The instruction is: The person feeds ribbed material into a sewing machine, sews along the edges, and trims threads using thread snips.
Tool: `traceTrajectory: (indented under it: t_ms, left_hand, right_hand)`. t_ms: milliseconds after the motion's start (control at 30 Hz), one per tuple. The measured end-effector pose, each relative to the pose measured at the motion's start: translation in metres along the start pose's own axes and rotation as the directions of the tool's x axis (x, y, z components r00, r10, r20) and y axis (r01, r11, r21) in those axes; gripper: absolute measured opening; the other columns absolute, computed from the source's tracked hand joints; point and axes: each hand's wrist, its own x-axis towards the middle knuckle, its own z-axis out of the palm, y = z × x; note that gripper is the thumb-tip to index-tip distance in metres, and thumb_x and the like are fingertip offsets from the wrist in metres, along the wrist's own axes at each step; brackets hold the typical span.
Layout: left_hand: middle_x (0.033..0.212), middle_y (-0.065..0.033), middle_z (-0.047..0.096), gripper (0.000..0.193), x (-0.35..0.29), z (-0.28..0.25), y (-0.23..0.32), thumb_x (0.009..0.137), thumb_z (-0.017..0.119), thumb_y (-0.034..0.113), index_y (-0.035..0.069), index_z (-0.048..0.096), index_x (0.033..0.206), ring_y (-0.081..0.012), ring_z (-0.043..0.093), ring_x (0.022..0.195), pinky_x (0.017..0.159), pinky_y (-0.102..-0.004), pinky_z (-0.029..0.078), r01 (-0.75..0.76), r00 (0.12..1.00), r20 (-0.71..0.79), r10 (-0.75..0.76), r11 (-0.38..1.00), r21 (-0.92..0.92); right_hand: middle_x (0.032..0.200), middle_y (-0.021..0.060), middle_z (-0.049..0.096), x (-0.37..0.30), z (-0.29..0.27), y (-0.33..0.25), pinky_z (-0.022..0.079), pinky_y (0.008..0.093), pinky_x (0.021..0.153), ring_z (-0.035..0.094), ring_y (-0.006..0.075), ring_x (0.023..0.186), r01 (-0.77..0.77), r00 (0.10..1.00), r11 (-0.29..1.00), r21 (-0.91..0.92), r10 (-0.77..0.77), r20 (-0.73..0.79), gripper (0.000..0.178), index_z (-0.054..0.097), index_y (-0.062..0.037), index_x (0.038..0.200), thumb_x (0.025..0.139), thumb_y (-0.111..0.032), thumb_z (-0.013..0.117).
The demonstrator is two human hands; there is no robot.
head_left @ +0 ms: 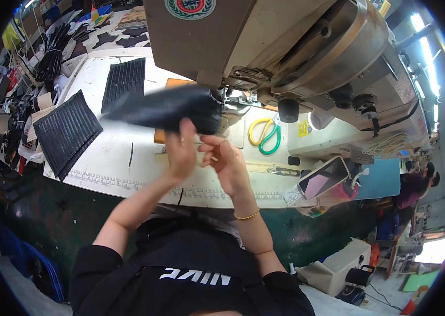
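Observation:
A black leather-like piece [167, 108], smeared by motion, stretches from the sewing machine's needle area [227, 95] out to the left over the white table. My left hand [181, 158] is at its lower edge, one finger overlapping the black material; blur hides whether it grips. Just to the right, my right hand [225, 162] has its fingers apart and loosely curled, with nothing visible in them. Two ribbed black panels lie to the left: one flat near the back [123, 81], another, seemingly stacked, at the table's left edge [68, 134].
Yellow-and-green-handled scissors [265, 136] lie right of my hands. Farther right are a cutter knife [284, 171] and a phone [327, 176]. A printed ruler strip [127, 184] runs along the table's front edge. The machine head [306, 52] overhangs the back.

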Motion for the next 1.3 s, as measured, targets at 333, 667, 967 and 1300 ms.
traceTrajectory:
  t_ms: [333, 667, 967, 1300]
  left_hand:
    - [0.101, -0.0130, 0.059, 0.037, -0.024, -0.042, 0.022, 0.092, 0.044, 0.025, -0.004, 0.049, 0.116, -0.0149, 0.056, 0.093, 0.083, -0.0284, 0.045, 0.709, 0.667, 0.732, -0.137, 0.417, -0.568]
    - [0.077, -0.0032, 0.062, 0.026, -0.023, -0.038, 0.035, 0.089, 0.053, 0.021, -0.004, 0.060, 0.090, -0.0052, 0.055, 0.066, 0.057, -0.0185, 0.045, 0.358, 0.838, 0.508, -0.198, 0.903, -0.239]
    - [0.068, -0.0012, 0.060, 0.025, -0.016, -0.031, 0.039, 0.087, 0.055, 0.018, -0.006, 0.061, 0.083, -0.0028, 0.051, 0.060, 0.051, -0.0178, 0.041, 0.257, 0.864, 0.482, -0.144, 0.950, -0.176]
    - [0.069, 0.0002, 0.059, 0.022, -0.010, -0.029, 0.036, 0.086, 0.056, 0.016, -0.006, 0.061, 0.085, -0.0021, 0.050, 0.060, 0.051, -0.0170, 0.040, 0.266, 0.870, 0.469, -0.151, 0.946, -0.188]
  right_hand:
    - [0.082, 0.0060, 0.063, -0.003, -0.021, -0.054, 0.048, 0.0184, 0.061, 0.060, 0.0079, 0.067, 0.107, 0.975, 0.990, -0.096, -0.123, -0.183, 0.015, 0.058, 0.0024, 0.091, 0.086, -0.010, 0.050]
    - [0.080, 0.0025, 0.061, 0.009, -0.030, -0.061, 0.044, 0.0167, 0.059, 0.055, 0.0045, 0.064, 0.079, 0.974, 0.966, -0.248, -0.127, -0.186, 0.015, 0.060, 0.0013, 0.088, 0.086, -0.011, 0.052]
    - [0.078, 0.0032, 0.061, 0.009, -0.036, -0.063, 0.044, 0.0172, 0.060, 0.056, 0.0052, 0.065, 0.093, 0.980, 0.983, -0.160, -0.119, -0.161, 0.015, 0.060, 0.0018, 0.087, 0.085, -0.010, 0.050]
    - [0.088, 0.0064, 0.062, -0.062, -0.025, -0.062, 0.044, 0.0201, 0.068, 0.056, 0.0079, 0.073, 0.053, 0.987, 0.870, -0.491, -0.119, -0.105, 0.024, 0.059, 0.0050, 0.095, 0.079, -0.013, 0.060]
